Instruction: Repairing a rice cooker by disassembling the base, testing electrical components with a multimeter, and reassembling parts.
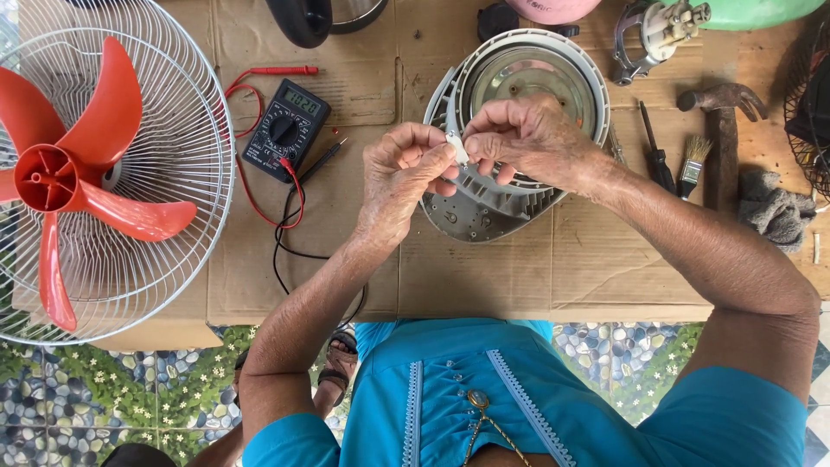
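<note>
My left hand (399,177) and my right hand (527,138) meet above a round grey fan housing (484,207) on the cardboard-covered table (484,277). Both pinch a small white part (456,149) between their fingertips. The housing lies face up with a metal disc (532,73) inside it, partly hidden by my right hand.
A fan grille (181,156) with a red blade (78,177) lies at the left. A black multimeter (285,128) with red and black leads sits beside it. A screwdriver (657,156), small brush (692,164), hammer (722,121) and grey rag (774,212) lie at the right.
</note>
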